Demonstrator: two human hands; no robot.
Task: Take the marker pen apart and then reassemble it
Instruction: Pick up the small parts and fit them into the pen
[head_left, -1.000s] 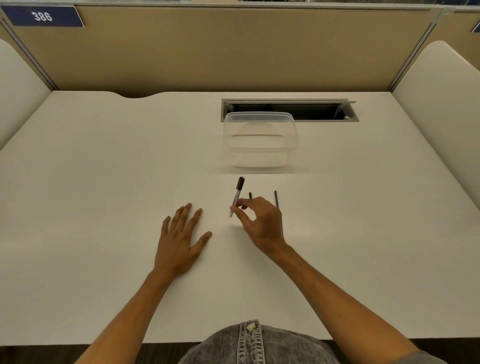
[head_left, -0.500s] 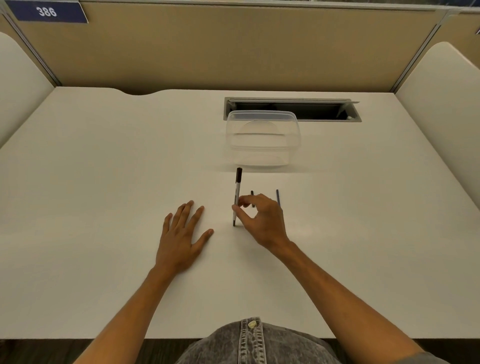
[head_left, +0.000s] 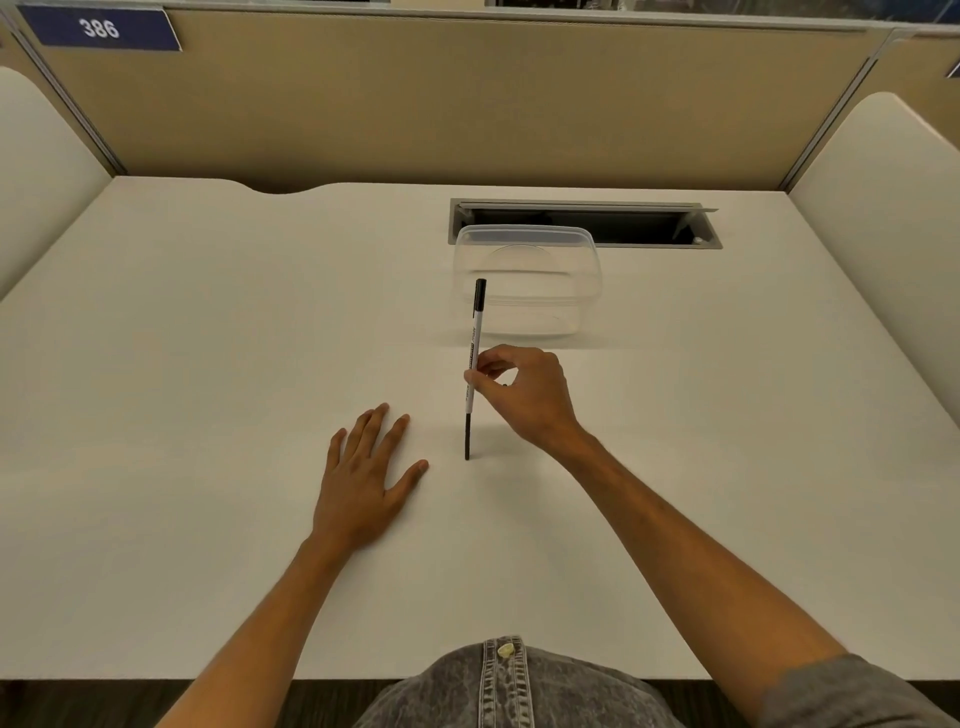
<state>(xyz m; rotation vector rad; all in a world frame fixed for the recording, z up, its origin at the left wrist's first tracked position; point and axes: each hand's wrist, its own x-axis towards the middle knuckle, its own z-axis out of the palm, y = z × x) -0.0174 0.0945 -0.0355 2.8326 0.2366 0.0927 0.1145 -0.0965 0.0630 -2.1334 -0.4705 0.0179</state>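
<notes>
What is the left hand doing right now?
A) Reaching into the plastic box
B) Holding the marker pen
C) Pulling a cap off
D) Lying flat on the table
D: the left hand lies flat with spread fingers on the white table, touching nothing else, while the right hand pinches the marker pen standing upright on its dark lower end.

I see a slim white marker pen (head_left: 476, 353) with a black cap end at its top, a black lower section and dark print along its barrel. Behind it, centre frame, sits a clear colourless plastic box (head_left: 540, 270) on the plain off-white desk (head_left: 208, 338). The partition wall (head_left: 467, 98) is tan. In the upper left, a navy sign (head_left: 98, 28) carries white digits "386". At the bottom edge, mottled grey denim (head_left: 498, 691).
</notes>
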